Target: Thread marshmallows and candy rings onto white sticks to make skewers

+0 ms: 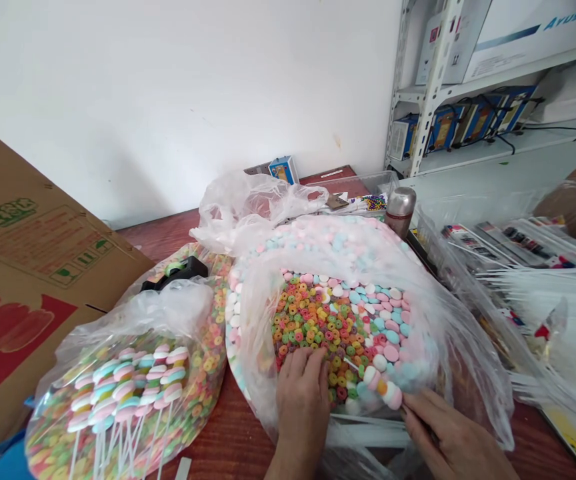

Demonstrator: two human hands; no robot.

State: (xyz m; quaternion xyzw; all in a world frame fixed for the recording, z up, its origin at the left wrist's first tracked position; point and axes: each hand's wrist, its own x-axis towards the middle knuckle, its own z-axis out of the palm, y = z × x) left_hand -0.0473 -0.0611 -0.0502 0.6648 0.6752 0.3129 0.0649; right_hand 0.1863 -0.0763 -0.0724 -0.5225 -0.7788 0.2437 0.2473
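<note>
Item: thin white stick threaded with pink-and-white marshmallows and an orange ring between them [383,387]. Location: above the near right part of the opening of a large clear plastic bag [448,340], over its contents. Long axis: slanting, far left to near right; bare white tip pointing far left, marshmallow end toward the right hand [453,433]. Right fingers: pinched on the near right end.

Left hand [302,397]: fingers curled down among small multicoloured cereal rings [313,313]; whether they grasp a ring, cannot tell. Beside the rings, same bag: pastel pink, blue and white marshmallows [388,317].

Left: bundle of finished marshmallow sticks [128,383], lying on a clear bag of rings [208,380], stick ends toward the near edge.

Surface: reddish-brown wooden desk [241,433]. At its far right, a silver-capped flask [401,208].

Room: plain white wall [193,87]; white perforated metal shelving [431,93], right, holding blue boxes [483,117]; brown printed cardboard box [33,267], left.
</note>
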